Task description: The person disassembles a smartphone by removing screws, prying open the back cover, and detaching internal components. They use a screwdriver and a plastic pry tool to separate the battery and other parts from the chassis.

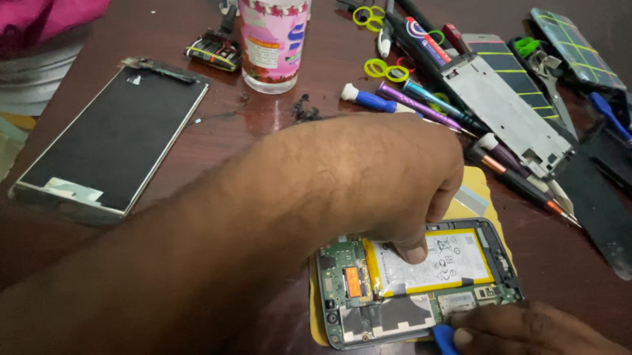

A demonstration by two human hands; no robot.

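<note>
Lower centre of the frame: an opened smartphone with its back cover off (420,285), green circuit boards exposed, lying flat on a yellow mat with a scalloped edge (480,188) on a dark brown wooden table (253,130). A white rectangular battery with a yellow border (448,264) sits in the middle of the phone.

Left hand (375,173): reaches in from the lower left across the centre of the frame, fingers curled downward and close together, one fingertip (412,252) pressed on the battery's upper left part. It grips nothing that can be seen.

Right hand (527,333): at the bottom edge, lower right, fingers closed on a small blue plastic pry tool (446,342), which touches the phone's lower edge.

Upper left: a detached black phone screen with a silver frame (113,140), flat on the table, well apart from the open phone. Above it, pink cloth (23,16) at the corner.

Upper centre: a clear plastic bottle with a pink label (276,32), upright; just to its left a small black-and-yellow electronic part (214,51).

Upper right: a loose heap of screwdrivers with blue and purple handles (400,101), scissors with yellow-green finger rings (375,66), a bare silver phone chassis (507,101) and a dark panel with yellow-green grid lines (574,48).

Right edge: a black sheet (607,209), near the mat.
</note>
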